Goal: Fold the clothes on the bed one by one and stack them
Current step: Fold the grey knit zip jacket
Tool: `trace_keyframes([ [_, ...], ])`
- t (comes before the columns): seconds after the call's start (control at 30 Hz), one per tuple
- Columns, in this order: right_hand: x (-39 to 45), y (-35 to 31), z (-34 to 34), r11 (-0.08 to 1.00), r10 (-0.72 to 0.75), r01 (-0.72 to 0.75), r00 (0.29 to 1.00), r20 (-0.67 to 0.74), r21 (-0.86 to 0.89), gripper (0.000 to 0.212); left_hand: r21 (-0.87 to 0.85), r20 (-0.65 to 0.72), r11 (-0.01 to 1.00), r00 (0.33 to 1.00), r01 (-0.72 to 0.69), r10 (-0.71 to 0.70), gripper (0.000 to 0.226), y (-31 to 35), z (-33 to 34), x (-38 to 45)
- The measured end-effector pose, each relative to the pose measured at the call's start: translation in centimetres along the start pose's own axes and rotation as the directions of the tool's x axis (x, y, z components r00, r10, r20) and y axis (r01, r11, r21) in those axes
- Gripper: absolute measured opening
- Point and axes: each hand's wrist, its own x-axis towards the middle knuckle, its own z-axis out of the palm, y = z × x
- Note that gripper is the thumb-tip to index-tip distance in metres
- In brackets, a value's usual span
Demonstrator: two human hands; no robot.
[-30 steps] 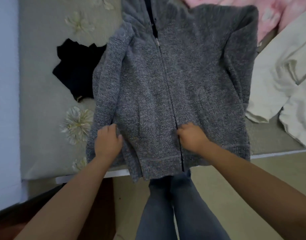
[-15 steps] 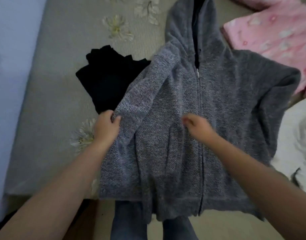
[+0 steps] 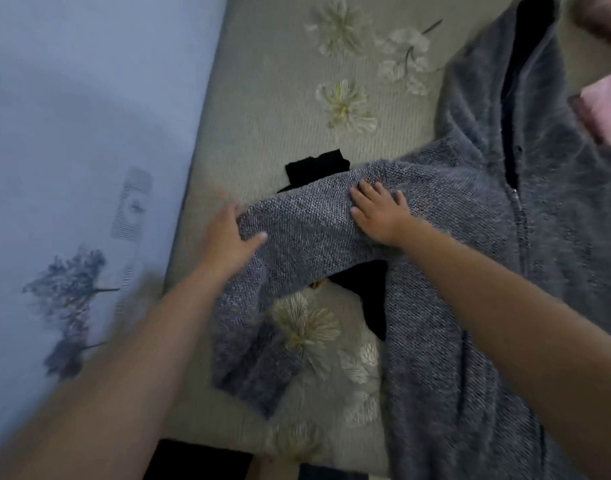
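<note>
**Sleeve pulled out to the left**

Since half a second ago the left sleeve (image 3: 297,233) of the grey knitted zip-up hoodie (image 3: 470,306) has swung out leftward, away from the hoodie's front, and now lies across the black folded garment (image 3: 363,285). Left hand (image 3: 228,237) pinches the sleeve at its bend, thumb on top, fingers under the fabric. Right hand (image 3: 380,213) has moved from the zip over to the sleeve's upper part, pressing flat with fingers spread. Sleeve cuff end droops toward the near edge, blurred. Hoodie body lies on the right half of the grey-green bedspread with pale flower embroidery (image 3: 280,98), hood at far right. Pink fabric (image 3: 605,112) sits at the far right edge. Light blue wall with a tree decal (image 3: 72,133) fills the left.
</note>
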Motion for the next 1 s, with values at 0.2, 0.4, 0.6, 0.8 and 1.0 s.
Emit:
trace_keyframes([
  [0.2, -3.1, 1.4, 2.6, 0.986, -0.061, 0.087, 0.983, -0.175, 0.142, 0.051, -0.100, 0.133, 0.983, 0.982, 0.151, -0.137, 0.040, -4.2, 2.1, -1.7],
  [0.4, -6.5, 3.8, 4.5, 0.973, -0.063, 0.090, 0.989, -0.130, 0.213, 0.054, 0.041, -0.056, 0.999, 0.998, 0.007, -0.005, 0.035, -1.2, 0.8, -4.6],
  [0.6, -10.5, 8.2, 3.9, 0.933, 0.015, 0.110, 0.940, -0.341, 0.344, 0.051, 0.239, -0.302, 0.813, 0.755, -0.531, 0.582, 0.034, 7.5, 1.5, -6.2],
  [0.8, -19.4, 20.1, 3.7, 0.888, 0.310, -0.044, 0.794, -0.524, 0.458, 0.045, 0.310, -0.189, 0.541, 0.507, -0.782, 0.841, 0.034, 22.5, 11.2, -7.6],
  [1.0, -28.2, 32.3, 7.0, 0.766, 0.588, -0.293, 0.680, -0.438, 0.572, 0.027, 0.411, 0.451, 0.420, 0.580, -0.810, 0.678, 0.050, 33.6, 22.2, -14.2],
])
